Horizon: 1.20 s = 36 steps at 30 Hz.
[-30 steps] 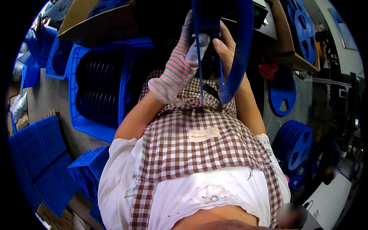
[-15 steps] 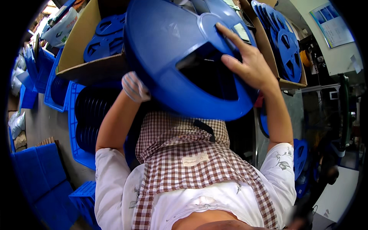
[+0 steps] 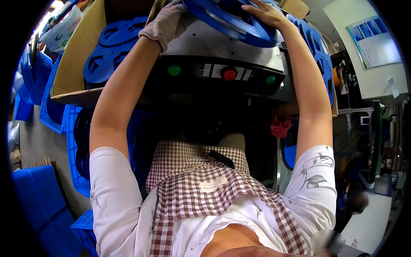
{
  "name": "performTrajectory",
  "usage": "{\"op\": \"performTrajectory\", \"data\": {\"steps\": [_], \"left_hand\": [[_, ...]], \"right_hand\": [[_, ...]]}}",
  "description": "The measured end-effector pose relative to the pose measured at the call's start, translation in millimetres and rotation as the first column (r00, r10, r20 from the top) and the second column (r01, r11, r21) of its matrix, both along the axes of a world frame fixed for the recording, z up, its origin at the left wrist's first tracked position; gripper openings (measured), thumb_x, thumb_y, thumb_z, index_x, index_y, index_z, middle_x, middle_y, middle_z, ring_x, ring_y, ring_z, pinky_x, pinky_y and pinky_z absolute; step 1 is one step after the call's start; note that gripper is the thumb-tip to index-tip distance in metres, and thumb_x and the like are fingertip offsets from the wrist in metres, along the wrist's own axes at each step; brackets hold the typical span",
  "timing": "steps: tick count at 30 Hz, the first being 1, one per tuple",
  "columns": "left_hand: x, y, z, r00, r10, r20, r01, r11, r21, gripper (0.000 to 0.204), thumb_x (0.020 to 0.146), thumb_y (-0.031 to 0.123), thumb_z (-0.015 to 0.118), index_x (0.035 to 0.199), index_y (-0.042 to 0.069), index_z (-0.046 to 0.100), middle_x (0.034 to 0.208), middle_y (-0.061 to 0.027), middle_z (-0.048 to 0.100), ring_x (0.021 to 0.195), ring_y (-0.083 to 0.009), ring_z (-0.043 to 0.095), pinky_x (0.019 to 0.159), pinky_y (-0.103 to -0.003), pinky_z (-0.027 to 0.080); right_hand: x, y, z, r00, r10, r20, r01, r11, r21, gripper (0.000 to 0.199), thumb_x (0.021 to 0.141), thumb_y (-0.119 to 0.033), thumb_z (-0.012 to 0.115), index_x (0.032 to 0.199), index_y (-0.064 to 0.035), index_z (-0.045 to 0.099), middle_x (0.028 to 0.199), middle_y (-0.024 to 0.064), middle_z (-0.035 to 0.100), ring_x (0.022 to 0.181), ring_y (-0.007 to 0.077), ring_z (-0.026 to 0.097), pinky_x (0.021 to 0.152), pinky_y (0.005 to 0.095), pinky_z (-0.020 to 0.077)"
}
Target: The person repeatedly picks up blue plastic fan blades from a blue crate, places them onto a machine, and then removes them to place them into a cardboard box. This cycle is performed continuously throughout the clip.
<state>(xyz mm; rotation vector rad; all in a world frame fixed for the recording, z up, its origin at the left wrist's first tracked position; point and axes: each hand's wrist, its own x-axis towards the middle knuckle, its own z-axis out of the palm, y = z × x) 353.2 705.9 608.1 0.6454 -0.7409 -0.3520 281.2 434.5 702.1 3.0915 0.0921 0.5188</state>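
Observation:
A large blue plastic reel (image 3: pixel 239 31), with window-like cut-outs, tilts over the metal-topped machine (image 3: pixel 205 47) at the upper edge of the view, partly cut off. My left hand (image 3: pixel 169 25), in a striped knit glove, grips the reel's left rim, and its fingertips are hidden. Bare, my right hand (image 3: pixel 269 13) holds the reel's right side, with the thumb at a cut-out. Below the reel runs the machine's black front panel, which carries a red button (image 3: pixel 229 73) and two green buttons (image 3: pixel 174 70).
Left of the machine, a cardboard box (image 3: pixel 70 64) holds blue reel discs (image 3: pixel 102 64); more blue discs (image 3: pixel 317 47) stand in a box on the right. A blue crate (image 3: pixel 79 182) with black discs sits lower left. Folded blue bins (image 3: pixel 40 188) are beyond it.
Both hands have carried the reel up and away from my body, over the machine top. The machine's button panel, hidden before, now shows.

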Motion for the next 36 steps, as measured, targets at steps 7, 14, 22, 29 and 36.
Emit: {"op": "performTrajectory", "data": {"steps": [7, 14, 22, 29, 36], "left_hand": [[-35.4, 26.3, 9.0, 0.996, 0.050, 0.071, -0.058, 0.992, 0.109, 0.030, 0.095, 0.000, 0.046, 0.124, -0.003, 0.054, 0.115, -0.0126, 0.065, 0.101, -0.0223, 0.066, 0.089, -0.033, 0.055], [-51.0, 25.1, -2.9, 1.000, 0.027, -0.005, -0.025, 0.987, 0.160, 0.028, 0.095, 0.004, 0.049, 0.122, 0.000, 0.056, 0.115, -0.0146, 0.065, 0.101, -0.0254, 0.066, 0.089, -0.035, 0.054], [-71.4, -1.5, 0.0, 0.960, 0.212, -0.182, -0.127, 0.912, 0.391, 0.022, 0.097, 0.003, 0.048, 0.113, -0.009, 0.056, 0.110, -0.0209, 0.065, 0.105, -0.0316, 0.065, 0.098, -0.038, 0.055], [-71.3, -2.2, -1.8, 0.919, 0.228, -0.322, -0.092, 0.918, 0.386, 0.024, 0.095, 0.005, 0.052, 0.116, -0.007, 0.055, 0.113, -0.0208, 0.064, 0.109, -0.0305, 0.063, 0.100, -0.034, 0.053], [-99.1, 50.3, -24.5, 0.665, 0.445, 0.599, -0.739, 0.506, 0.445, 0.040, 0.091, 0.008, 0.062, 0.129, 0.001, 0.050, 0.120, -0.0160, 0.062, 0.108, -0.0280, 0.063, 0.095, -0.033, 0.052]], "right_hand": [[-10.4, 16.8, 7.2, 0.976, 0.194, 0.098, -0.175, 0.969, -0.176, 0.075, 0.090, -0.062, 0.045, 0.146, -0.0131, 0.038, 0.150, 0.0191, 0.035, 0.142, 0.0335, 0.027, 0.118, 0.0407, 0.0172], [0.7, 5.2, 1.1, 0.975, 0.223, 0.017, -0.221, 0.972, -0.085, 0.074, 0.090, -0.063, 0.046, 0.147, -0.0169, 0.037, 0.150, 0.0201, 0.035, 0.142, 0.0351, 0.026, 0.118, 0.0411, 0.0153], [20.8, -12.2, -3.3, 0.981, 0.193, -0.019, -0.194, 0.976, -0.096, 0.078, 0.088, -0.069, 0.042, 0.150, -0.0215, 0.033, 0.151, 0.0200, 0.033, 0.144, 0.0356, 0.022, 0.118, 0.0410, 0.0114], [29.6, -2.1, -3.0, 0.983, 0.168, -0.080, -0.177, 0.977, -0.118, 0.078, 0.090, -0.066, 0.042, 0.151, -0.0199, 0.029, 0.152, 0.0203, 0.031, 0.144, 0.0356, 0.021, 0.118, 0.0424, 0.0127], [-13.0, -51.2, -24.0, 0.887, 0.242, 0.394, -0.245, 0.969, -0.042, 0.067, 0.088, -0.065, 0.049, 0.144, -0.0275, 0.044, 0.125, 0.0204, 0.058, 0.107, 0.0334, 0.062, 0.091, 0.0455, 0.0493]]}}
